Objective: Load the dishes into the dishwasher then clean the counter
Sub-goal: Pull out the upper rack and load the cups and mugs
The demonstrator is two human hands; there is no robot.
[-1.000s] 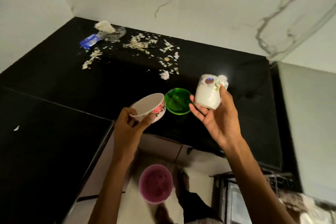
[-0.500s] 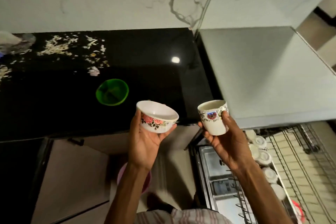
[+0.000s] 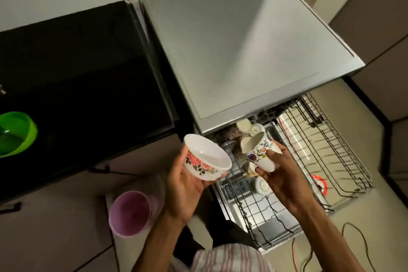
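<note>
Cup: I see the floral cup [image 3: 260,153] tilted, mouth aimed up-left, its long axis slanting over the pulled-out wire rack [image 3: 309,161].
Right hand: my right hand [image 3: 284,181] wraps curled fingers round the cup's base.
Bowl: the glossy rose-printed bowl [image 3: 206,158] tips rightward.
Left hand: my left hand [image 3: 185,185] cradles the bowl, palm up, thumb on its wall.
Beyond fingers: green bowl [image 3: 17,133] on black counter [image 3: 77,68].

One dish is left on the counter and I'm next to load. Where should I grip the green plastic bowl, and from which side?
Probably pinch the rim of the green plastic bowl from above at its near-right edge, thumb inside. It sits upright and open on the black counter, with that rim exposed and nothing beside it. Both hands are occupied now.
</note>
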